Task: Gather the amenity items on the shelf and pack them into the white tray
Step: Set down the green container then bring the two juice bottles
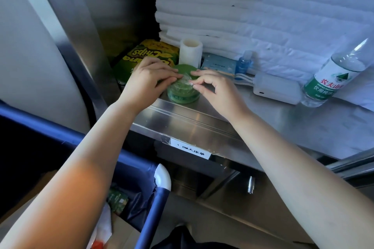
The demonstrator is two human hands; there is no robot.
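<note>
A round green container wrapped in clear plastic film sits near the front edge of the steel shelf. A green lid lies just behind it. My left hand rests over the container's left side, fingertips pinching the film on top. My right hand pinches the same film from the right. Behind stand a white roll, a small blue bottle and a light blue packet. No white tray is in view.
A yellow-green chips bag lies at the shelf's back left. A white power bank and a water bottle sit to the right. Folded white towels are stacked behind. A blue cart frame stands below left.
</note>
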